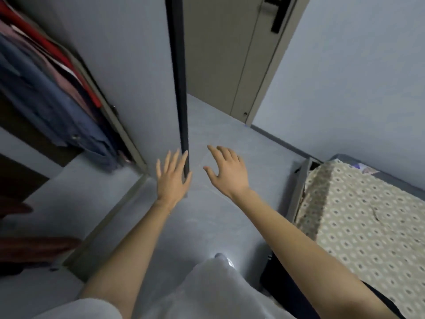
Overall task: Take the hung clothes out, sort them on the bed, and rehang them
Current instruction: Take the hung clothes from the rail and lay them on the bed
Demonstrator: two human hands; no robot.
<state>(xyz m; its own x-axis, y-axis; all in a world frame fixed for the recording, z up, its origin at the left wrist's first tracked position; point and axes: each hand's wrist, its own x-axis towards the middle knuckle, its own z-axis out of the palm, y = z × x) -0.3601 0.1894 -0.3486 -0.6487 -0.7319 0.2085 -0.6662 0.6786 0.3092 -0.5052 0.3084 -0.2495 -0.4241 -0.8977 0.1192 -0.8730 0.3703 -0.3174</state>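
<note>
Both hands, left hand [171, 178] and right hand [226, 171], are spread and hold nothing. Risk: fingers [184, 161] pinched at wardrobe door [179, 88] edge (clothes [46, 97] untouched, bed [368, 226] bare).

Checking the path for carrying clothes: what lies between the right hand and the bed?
In the head view, only bare grey floor shows between the right hand and the bed.
</note>
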